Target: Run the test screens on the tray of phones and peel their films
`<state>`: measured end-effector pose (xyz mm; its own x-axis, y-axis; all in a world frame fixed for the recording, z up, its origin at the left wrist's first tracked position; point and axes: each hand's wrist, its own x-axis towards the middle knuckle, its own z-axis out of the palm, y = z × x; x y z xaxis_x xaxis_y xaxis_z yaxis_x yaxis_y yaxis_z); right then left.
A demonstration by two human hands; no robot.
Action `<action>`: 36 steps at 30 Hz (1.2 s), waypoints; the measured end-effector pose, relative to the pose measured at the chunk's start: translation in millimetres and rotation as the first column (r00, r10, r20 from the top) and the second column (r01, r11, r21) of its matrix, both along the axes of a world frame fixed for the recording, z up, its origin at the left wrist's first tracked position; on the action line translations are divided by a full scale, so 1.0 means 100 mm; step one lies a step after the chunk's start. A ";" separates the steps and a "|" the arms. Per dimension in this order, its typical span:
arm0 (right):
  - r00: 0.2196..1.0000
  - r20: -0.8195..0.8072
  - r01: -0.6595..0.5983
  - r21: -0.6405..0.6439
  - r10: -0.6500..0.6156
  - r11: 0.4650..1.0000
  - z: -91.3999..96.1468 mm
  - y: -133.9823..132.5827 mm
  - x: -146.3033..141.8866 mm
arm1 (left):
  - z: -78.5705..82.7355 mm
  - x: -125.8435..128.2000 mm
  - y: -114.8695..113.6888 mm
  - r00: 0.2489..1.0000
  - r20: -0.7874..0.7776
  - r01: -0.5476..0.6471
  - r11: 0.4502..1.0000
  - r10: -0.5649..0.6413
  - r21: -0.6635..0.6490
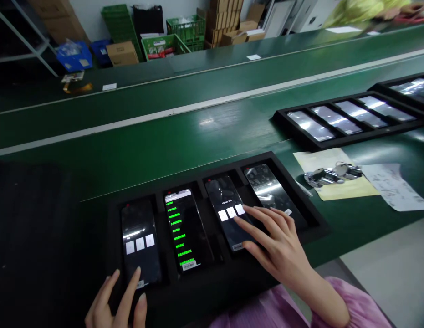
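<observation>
A black foam tray [198, 182] lies before me with smartphones in its slots. My right hand [275, 239], fingers spread, reaches over the third smartphone [220, 191], its fingertips at the white boxes under the words "Vibrator test". Over the lower end of the leftmost smartphone [138, 228] is my left hand [116, 303], open with fingers apart; whether it touches the glass I cannot tell. That screen also has three white boxes. Between them, the second smartphone [184, 232] displays a list of green lines. The rightmost smartphone [266, 182] has a dark, reflecting screen.
Another black tray [312, 145] of phones sits at the right. Near it lie a yellow paper [338, 192], a cluster of small metal parts [331, 175] and a written sheet [394, 182]. Green crates [164, 45] stand beyond the belt [157, 141]. A person in yellow sleeves [355, 11] is across.
</observation>
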<state>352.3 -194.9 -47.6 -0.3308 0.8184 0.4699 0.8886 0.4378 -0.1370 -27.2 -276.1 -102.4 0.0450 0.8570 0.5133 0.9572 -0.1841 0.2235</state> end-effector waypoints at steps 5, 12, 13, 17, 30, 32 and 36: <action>0.997 -0.076 -0.007 -0.019 0.005 1.000 0.09 0.02 -0.27 | 0.07 -0.04 0.03 0.995 -0.038 0.094 0.996 -0.094 0.009; 0.979 -0.123 -0.174 -0.103 0.161 0.979 0.09 0.20 -0.86 | 0.14 0.07 -0.01 1.000 0.026 0.008 0.995 -0.005 -0.097; 0.982 -0.117 -0.163 -0.103 0.151 0.981 0.08 0.22 -0.89 | 0.14 0.08 -0.01 1.000 0.027 0.004 0.995 -0.001 -0.103; 0.968 -0.160 -0.198 -0.012 0.193 0.980 0.08 0.19 -0.80 | 0.20 0.06 0.02 1.000 -0.010 0.022 0.995 -0.023 -0.101; 0.921 0.012 -0.391 0.010 0.391 0.920 0.01 0.14 -0.70 | 0.61 0.14 0.56 0.980 -0.149 0.091 0.960 -0.134 -0.264; 0.920 0.002 -0.392 0.006 0.392 0.920 0.01 0.14 -0.69 | 0.59 0.11 0.47 0.996 -0.049 0.071 0.986 -0.079 -0.150; 0.920 -0.028 -0.391 0.009 0.391 0.920 -0.04 0.12 -0.69 | 0.55 0.01 0.24 0.994 0.108 -0.004 0.999 0.008 -0.041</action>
<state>282.9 -182.6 -52.1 -0.6103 0.6252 0.4865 0.6422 0.7500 -0.1582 -26.6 -252.5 -47.1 -0.0139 0.8772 0.4800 0.9279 -0.1675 0.3330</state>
